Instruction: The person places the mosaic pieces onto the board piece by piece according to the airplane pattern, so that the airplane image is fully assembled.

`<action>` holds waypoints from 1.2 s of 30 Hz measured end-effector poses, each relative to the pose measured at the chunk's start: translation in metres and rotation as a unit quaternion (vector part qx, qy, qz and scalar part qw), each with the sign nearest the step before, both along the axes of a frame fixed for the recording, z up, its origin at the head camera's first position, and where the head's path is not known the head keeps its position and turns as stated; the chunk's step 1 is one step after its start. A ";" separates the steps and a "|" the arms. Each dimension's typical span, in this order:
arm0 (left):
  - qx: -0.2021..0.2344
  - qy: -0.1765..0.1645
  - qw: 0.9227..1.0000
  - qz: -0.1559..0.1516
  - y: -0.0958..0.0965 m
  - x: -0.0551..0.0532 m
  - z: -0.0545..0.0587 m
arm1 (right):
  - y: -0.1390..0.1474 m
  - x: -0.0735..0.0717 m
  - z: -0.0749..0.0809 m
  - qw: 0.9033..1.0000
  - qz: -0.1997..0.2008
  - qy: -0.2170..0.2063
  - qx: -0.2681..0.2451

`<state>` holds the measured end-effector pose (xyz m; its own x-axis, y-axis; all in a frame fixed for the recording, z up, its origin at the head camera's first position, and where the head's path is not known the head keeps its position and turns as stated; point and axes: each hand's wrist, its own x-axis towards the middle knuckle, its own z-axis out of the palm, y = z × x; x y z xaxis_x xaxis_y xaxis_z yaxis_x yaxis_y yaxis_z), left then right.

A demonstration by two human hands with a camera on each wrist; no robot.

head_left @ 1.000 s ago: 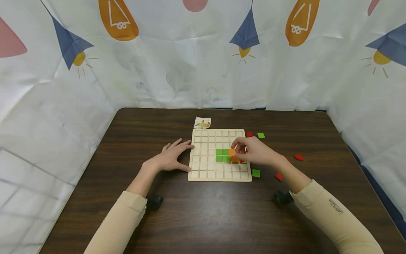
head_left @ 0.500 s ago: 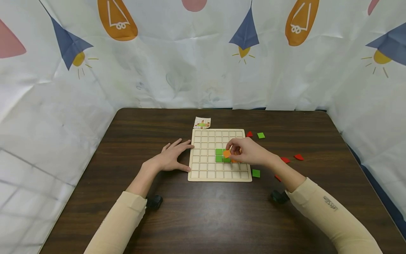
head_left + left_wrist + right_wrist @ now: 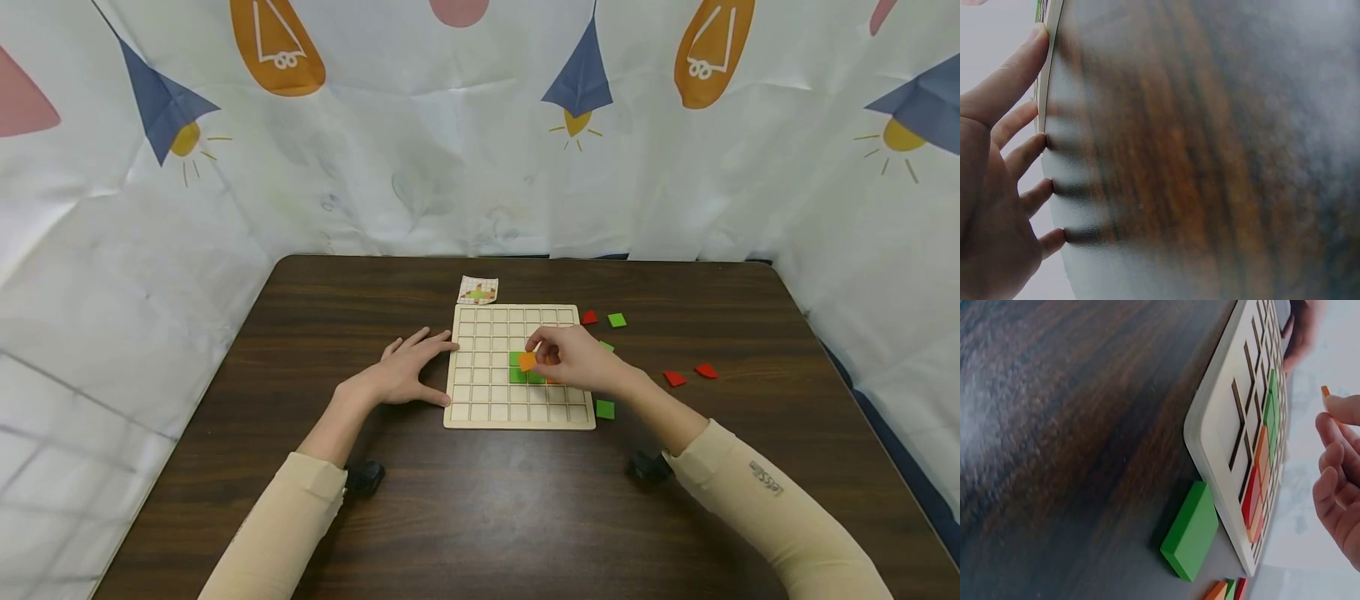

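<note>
My right hand (image 3: 573, 357) pinches an orange square tile (image 3: 527, 362) between thumb and fingertips, above the pale wooden grid board (image 3: 480, 408). In the right wrist view that tile (image 3: 1326, 394) appears edge-on and apart from the board. Green tiles (image 3: 517, 377) sit in cells below it, partly covered by the hand. Beside them the right wrist view shows orange tiles (image 3: 1261, 450) and red pieces (image 3: 1250, 497) set in the grid. With fingers spread, my left hand (image 3: 401, 372) touches the board's left edge; its thumb (image 3: 1025, 59) lies against the rim in the left wrist view.
A small picture card (image 3: 477, 289) lies behind the board. On the dark wooden table (image 3: 510, 517), to the right, are loose green tiles (image 3: 605, 409) and red pieces (image 3: 674, 379). A patterned cloth (image 3: 450, 167) hangs behind the table.
My right hand has moved left across the board, carrying the orange tile from the orange cells to over the green ones. The left hand and the board stay where they were.
</note>
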<state>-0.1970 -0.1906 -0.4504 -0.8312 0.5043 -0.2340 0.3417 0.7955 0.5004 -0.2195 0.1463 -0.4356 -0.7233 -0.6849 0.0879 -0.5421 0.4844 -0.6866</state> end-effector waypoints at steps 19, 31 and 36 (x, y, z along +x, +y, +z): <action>-0.001 -0.002 1.000 0.002 0.000 0.000 0.001 | -0.014 0.004 -0.011 1.000 -0.007 0.017 0.008; -0.003 -0.001 1.000 0.002 0.000 0.000 -0.001 | -0.019 0.006 -0.012 1.000 -0.008 0.006 0.016; -0.006 -0.001 1.000 0.003 0.000 0.000 -0.001 | -0.021 0.008 -0.011 1.000 -0.008 -0.002 0.016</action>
